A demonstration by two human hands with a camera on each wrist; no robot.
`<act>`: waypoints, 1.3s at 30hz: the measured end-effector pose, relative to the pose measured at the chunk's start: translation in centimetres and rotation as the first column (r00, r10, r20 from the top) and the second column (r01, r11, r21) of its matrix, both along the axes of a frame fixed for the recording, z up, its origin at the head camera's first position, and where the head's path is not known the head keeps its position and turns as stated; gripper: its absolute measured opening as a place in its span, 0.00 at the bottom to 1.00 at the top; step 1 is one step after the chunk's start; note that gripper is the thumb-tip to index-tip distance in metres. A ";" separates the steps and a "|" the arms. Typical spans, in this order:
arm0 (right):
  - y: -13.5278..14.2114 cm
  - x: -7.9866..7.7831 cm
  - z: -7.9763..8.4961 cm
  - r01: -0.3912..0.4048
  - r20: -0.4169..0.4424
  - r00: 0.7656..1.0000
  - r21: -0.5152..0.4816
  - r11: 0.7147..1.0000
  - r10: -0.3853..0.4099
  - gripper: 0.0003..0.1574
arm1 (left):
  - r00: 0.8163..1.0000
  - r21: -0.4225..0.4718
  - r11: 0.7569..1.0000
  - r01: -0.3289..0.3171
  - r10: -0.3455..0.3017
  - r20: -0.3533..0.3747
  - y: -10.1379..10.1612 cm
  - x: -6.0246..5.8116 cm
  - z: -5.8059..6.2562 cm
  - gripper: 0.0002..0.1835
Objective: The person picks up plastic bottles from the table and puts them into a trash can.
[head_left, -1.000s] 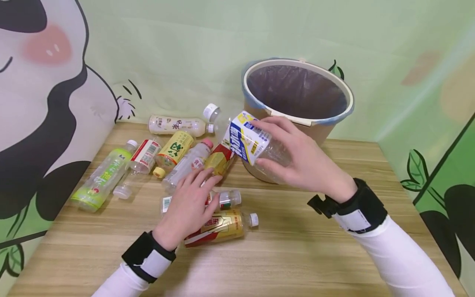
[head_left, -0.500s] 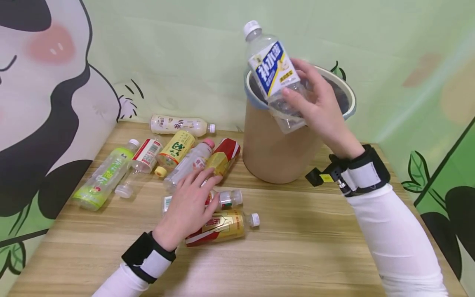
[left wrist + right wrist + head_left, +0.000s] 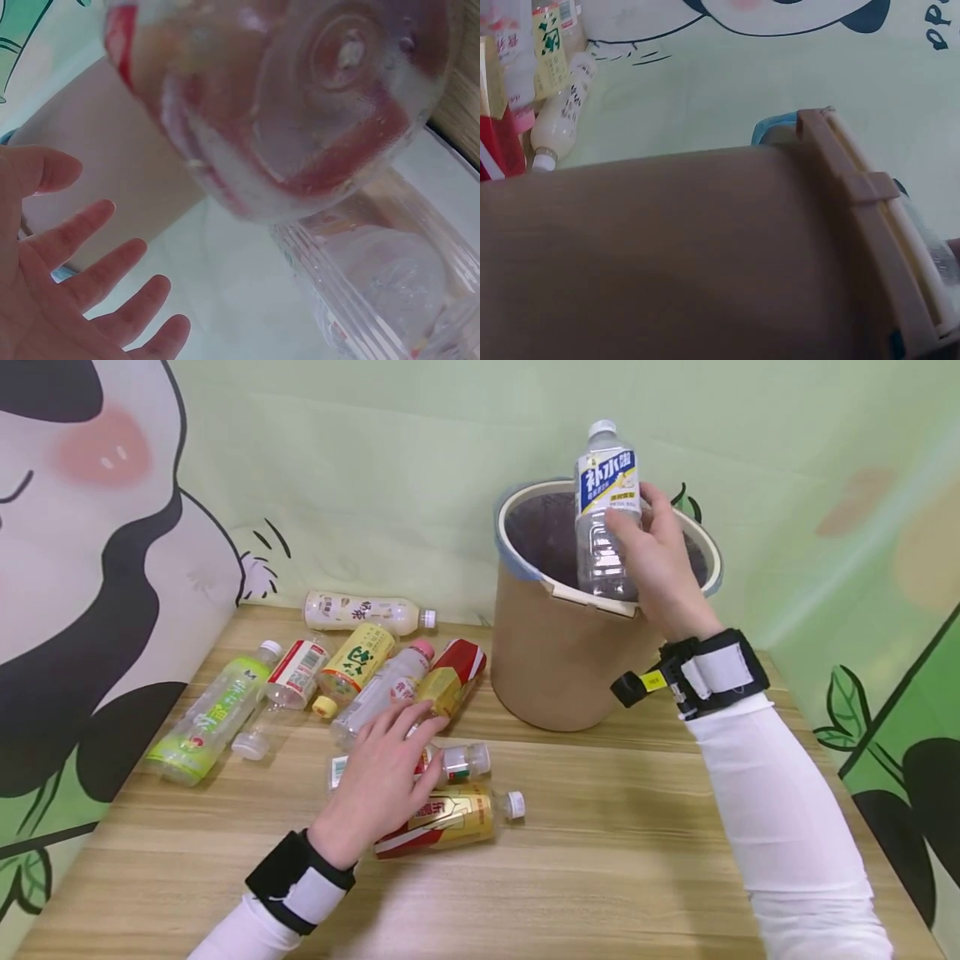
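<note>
My right hand (image 3: pixel 663 564) grips an upright clear plastic bottle (image 3: pixel 606 497) with a white cap and a blue, white and yellow label. The bottle's lower end overlaps the opening of the brown trash bin (image 3: pixel 555 664). My left hand (image 3: pixel 381 777) lies over the bottles with its fingers loosely spread, holding nothing. Under and beside it are a clear bottle (image 3: pixel 468 762) and a gold-and-red labelled bottle (image 3: pixel 453 817). In the left wrist view the left fingers stand apart next to a large bottle bottom (image 3: pixel 300 112). The bin wall (image 3: pixel 667 255) fills much of the right wrist view.
Several more bottles lie on the wooden table (image 3: pixel 600 877) at left: a green-labelled one (image 3: pixel 217 718), a red-and-white labelled one (image 3: pixel 294 675), a yellow one (image 3: pixel 360 656), a pink-capped one (image 3: pixel 382 693), a red-and-gold one (image 3: pixel 453 677) and a milk tea bottle (image 3: pixel 360 612).
My right hand has lifted the blue-and-white labelled bottle from beside the bin, then carried it right over the opening, turning it upright. The left hand has stayed in place.
</note>
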State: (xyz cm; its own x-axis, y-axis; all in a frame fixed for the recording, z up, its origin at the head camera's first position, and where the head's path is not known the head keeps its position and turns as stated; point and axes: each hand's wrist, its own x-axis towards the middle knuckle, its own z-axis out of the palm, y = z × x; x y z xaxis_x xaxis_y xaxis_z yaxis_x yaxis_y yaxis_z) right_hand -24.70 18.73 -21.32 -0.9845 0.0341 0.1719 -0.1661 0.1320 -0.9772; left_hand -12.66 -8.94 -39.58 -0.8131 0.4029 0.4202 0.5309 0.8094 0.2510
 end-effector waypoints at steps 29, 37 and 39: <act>-0.9 0.7 -1.6 0.257 -0.369 0.927 0.499 0.828 -0.066 0.17 | 1.000 -0.007 1.000 -0.004 0.004 0.022 -0.2 0.3 0.0 0.19; -1.4 2.0 -2.9 0.362 -0.662 0.746 0.499 0.788 0.077 0.13 | 1.000 -0.007 1.000 -0.006 0.006 0.025 -0.5 0.3 0.1 0.19; -1.5 2.6 -3.2 0.380 -0.727 0.676 0.486 0.787 0.123 0.12 | 1.000 -0.002 1.000 -0.001 0.001 0.024 -0.7 0.2 0.2 0.19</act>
State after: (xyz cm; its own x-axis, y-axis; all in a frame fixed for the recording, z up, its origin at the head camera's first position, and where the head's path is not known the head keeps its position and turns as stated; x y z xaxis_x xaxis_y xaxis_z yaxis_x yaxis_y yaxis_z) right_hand -22.13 17.24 -24.57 -0.5440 -0.1979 0.8154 -0.6789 0.6749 -0.2892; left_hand -12.42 -9.60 -39.40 -0.8233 0.4026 0.4001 0.5238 0.8104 0.2623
